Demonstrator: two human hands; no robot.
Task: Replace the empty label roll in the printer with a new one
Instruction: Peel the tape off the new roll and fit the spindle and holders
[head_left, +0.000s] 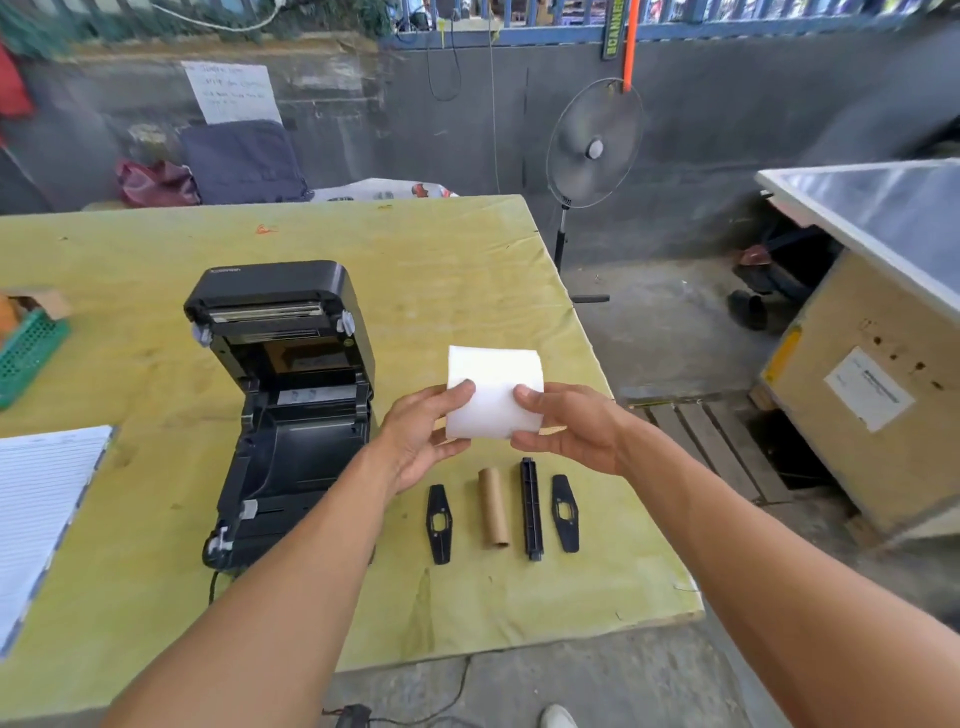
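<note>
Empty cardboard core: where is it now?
Head view: the empty cardboard core lies on the yellow table, right of the open printer, between a black flange and the black spindle bar.

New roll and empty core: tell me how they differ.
The new roll is white and thick; the empty core is brown and thin. The left hand and right hand hold the new roll up; the empty core lies on the table. Both are cylinders.
</note>
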